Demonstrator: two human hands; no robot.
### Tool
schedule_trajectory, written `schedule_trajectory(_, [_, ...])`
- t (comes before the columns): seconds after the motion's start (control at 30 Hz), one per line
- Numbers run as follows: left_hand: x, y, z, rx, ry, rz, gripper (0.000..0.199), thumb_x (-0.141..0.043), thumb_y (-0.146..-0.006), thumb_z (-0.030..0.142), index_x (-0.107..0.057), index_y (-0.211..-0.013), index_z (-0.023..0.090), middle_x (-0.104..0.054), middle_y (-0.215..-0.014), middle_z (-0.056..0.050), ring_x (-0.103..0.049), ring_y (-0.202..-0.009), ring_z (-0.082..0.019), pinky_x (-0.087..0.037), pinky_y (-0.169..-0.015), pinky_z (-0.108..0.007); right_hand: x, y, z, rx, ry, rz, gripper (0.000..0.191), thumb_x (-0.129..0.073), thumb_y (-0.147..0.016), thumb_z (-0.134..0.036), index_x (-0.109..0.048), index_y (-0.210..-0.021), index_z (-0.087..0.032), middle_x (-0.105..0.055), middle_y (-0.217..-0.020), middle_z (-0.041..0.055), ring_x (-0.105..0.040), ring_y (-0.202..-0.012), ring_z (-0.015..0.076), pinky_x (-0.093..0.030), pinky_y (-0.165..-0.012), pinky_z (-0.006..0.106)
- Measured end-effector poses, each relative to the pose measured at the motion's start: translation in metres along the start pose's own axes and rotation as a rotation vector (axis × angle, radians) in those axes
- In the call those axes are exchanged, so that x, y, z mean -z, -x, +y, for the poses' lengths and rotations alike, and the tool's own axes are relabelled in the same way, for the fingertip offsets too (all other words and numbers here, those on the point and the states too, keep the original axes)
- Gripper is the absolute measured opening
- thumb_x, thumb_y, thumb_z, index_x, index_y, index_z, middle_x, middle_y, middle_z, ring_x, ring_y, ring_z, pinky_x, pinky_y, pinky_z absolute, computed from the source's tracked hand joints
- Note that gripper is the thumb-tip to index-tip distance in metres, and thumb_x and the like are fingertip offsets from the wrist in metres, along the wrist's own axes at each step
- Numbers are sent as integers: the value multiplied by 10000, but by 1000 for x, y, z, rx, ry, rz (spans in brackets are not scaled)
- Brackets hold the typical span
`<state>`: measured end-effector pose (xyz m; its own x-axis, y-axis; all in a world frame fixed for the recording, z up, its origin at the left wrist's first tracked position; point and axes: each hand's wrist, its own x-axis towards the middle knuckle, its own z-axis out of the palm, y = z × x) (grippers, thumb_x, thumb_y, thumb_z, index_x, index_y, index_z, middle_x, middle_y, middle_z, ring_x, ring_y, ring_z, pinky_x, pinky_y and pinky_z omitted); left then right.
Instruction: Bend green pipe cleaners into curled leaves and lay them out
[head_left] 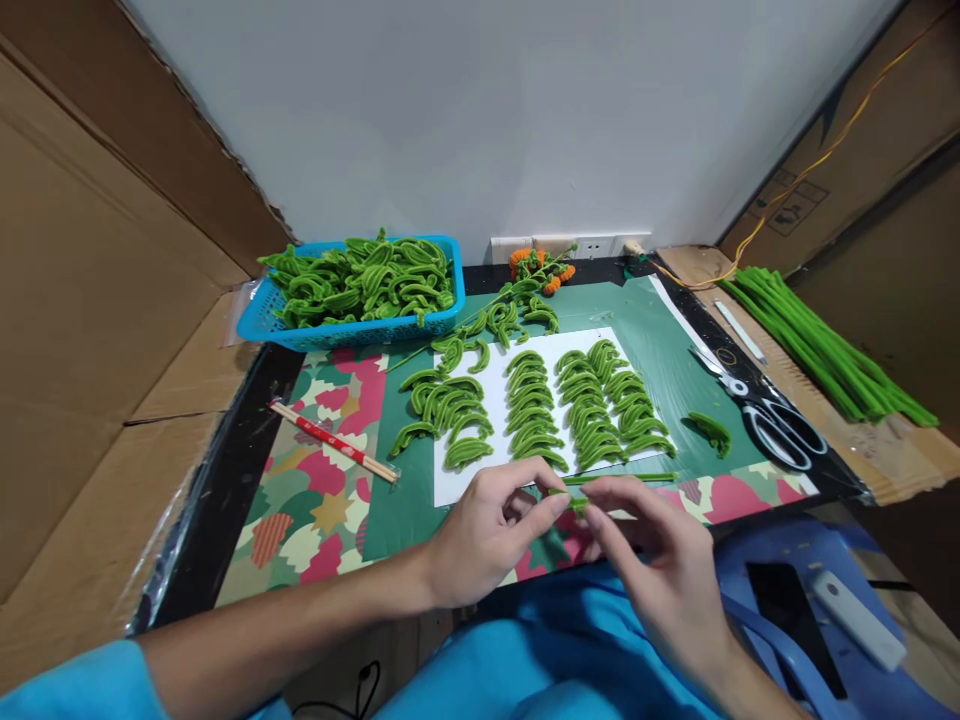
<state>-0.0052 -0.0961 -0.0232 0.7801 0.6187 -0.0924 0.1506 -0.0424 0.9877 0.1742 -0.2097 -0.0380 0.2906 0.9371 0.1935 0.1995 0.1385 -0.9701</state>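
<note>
Near the table's front edge, my left hand (pixel 491 530) pinches one end of a short piece of green pipe cleaner (pixel 577 504) between thumb and forefinger. My right hand (pixel 660 560) pinches its other end, and the fingertips hide most of it. A straight green pipe cleaner (pixel 645 477) lies just beyond my fingers. Several rows of curved green pipe-cleaner leaves (pixel 531 405) are laid out on a white sheet (pixel 448 487) past my hands. One more folded green piece (pixel 709 432) rests to the right of the sheet.
A blue basket (pixel 360 332) heaped with green leaves stands back left. Chopsticks (pixel 334 440) in a red wrapper lie left. An orange-flowered stem (pixel 551 275) lies by the wall sockets. At right are scissors (pixel 784 430), a pen (pixel 739 330) and a pipe-cleaner bundle (pixel 829 345).
</note>
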Motion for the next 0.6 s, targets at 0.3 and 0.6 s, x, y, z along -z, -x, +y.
schedule_trajectory(0.3, [4,-2,0,5,74,-44,285,-638,-1098,453,-608,-1013,182,-450,-727,73,-376,-555,-83,-285,-502,-217,13,-8,6,836,701,-19,345,-639,-1008,-28,-778,-1317,-92,-855,-962,164,-831,-837,299,-700,-740,380])
schedule_trajectory(0.6, [1,4,-5,-419,-250,59,205,-564,-1112,251,-719,-1011,161,-681,-814,-53,-567,-675,-149,-424,-620,-270,-10,6,-6,-464,-481,-166,389,-749,-1024,-492,-778,-818,-163,-674,-574,14,-573,-337,131,-479,-310,220])
